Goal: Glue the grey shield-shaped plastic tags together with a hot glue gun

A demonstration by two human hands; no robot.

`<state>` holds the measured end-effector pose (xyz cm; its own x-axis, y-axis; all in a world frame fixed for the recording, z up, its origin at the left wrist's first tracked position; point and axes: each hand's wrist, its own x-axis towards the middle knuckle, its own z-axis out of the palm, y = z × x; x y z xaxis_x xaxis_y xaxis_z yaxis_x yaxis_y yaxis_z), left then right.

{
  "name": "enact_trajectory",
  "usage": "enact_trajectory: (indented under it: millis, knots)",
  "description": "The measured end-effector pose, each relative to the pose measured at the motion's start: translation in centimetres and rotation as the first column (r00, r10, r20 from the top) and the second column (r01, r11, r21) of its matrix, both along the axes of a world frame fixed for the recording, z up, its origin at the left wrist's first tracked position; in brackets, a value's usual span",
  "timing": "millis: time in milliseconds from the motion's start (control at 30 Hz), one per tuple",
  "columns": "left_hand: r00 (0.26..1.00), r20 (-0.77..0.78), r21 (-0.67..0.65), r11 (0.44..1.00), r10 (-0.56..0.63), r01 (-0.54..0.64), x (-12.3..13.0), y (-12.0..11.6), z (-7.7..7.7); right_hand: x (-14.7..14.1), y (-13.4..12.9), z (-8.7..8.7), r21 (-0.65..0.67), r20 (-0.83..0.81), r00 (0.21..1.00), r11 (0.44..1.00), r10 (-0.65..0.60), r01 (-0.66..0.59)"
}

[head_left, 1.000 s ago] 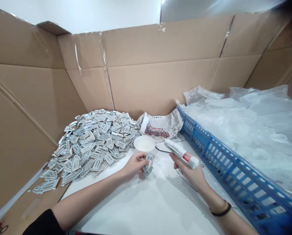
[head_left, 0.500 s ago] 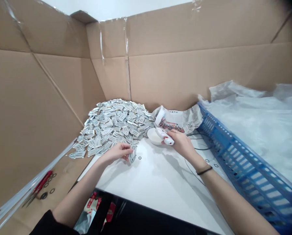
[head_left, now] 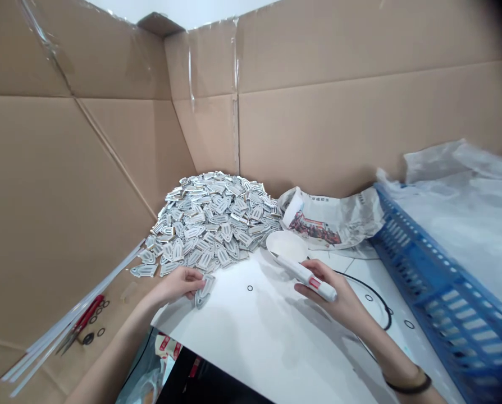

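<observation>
A flat, grey, pointed slotted piece (head_left: 204,292) is pinched between the thumb and fingers of my left hand (head_left: 178,286), just above the front left of the white board. My right hand (head_left: 333,289) is closed around a white pen-shaped tool (head_left: 304,273) with a red patch on its side. The tool's thin dark tip points up and left, beside a shallow white dish (head_left: 287,245). Behind my left hand rises a big pile of similar grey pieces (head_left: 217,219). Between my hands a small black ring (head_left: 250,288) lies on the white board (head_left: 251,331).
A blue plastic crate (head_left: 436,275) with translucent bags (head_left: 470,224) stands at the right. Crumpled printed paper (head_left: 331,216) lies behind the dish. Red-handled scissors (head_left: 85,320) and several rings are at the left. Cardboard walls (head_left: 318,112) enclose the back and left. A black cable (head_left: 377,289) curves near the crate.
My left hand has moved left and nearer with the grey piece. My right hand has drawn the tool back from over the dish, toward the right. The camera view has shifted slightly.
</observation>
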<state>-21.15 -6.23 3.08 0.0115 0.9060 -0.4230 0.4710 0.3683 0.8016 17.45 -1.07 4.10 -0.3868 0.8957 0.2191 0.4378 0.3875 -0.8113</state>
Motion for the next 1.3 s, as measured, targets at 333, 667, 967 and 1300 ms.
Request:
enact_trajectory:
  millis: [333,667,967,1300]
  knots:
    - [0.996,0.074,-0.027,0.999,0.042,-0.040,0.0,-1.0,0.3,0.6,-0.3,-1.3,-0.218,-0.117,0.993,0.976,-0.003,-0.022]
    - [1.000,0.025,0.064,0.998,-0.001,-0.001,-0.4,-0.9,2.6,0.0,-1.4,0.7,-0.456,-0.276,0.958,0.888,-0.074,-0.063]
    - [0.998,0.061,0.049,0.998,0.028,-0.031,1.4,0.7,4.2,-0.1,-1.4,0.8,-0.474,-0.365,0.927,0.874,-0.088,-0.104]
    - [0.996,0.074,0.123,0.990,0.054,-0.063,0.6,0.7,3.4,0.6,-1.1,-0.2,-0.509,-0.322,0.934,0.860,-0.154,-0.034]
